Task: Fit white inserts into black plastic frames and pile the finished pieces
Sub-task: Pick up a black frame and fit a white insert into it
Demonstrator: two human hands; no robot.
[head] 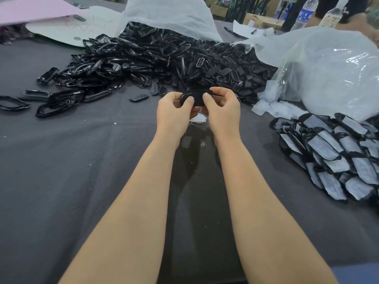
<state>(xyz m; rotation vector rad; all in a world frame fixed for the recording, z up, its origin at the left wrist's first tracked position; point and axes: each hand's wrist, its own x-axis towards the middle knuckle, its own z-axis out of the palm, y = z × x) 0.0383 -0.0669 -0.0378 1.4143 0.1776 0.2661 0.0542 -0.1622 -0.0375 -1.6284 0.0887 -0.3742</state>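
Both hands meet above the middle of the table around one black plastic frame (pixel 197 98). My left hand (pixel 174 113) pinches its left end with thumb and curled fingers. My right hand (pixel 222 108) grips its right end, thumb on top. A scrap of white insert (pixel 198 119) shows just below the hands; whether it sits in the frame I cannot tell. A big heap of loose black frames (pixel 155 58) lies behind the hands. A pile of finished pieces (pixel 332 154), black frames with white inserts, lies at the right.
A dark grey cloth (pixel 82 160) covers the table. A clear plastic bag of white inserts (pixel 332 72) bulges at the right rear. A white sack (pixel 168 15) spills the black frames. Pink sheet (pixel 34 9) at far left; water bottles (pixel 306 13) and a person at far right.
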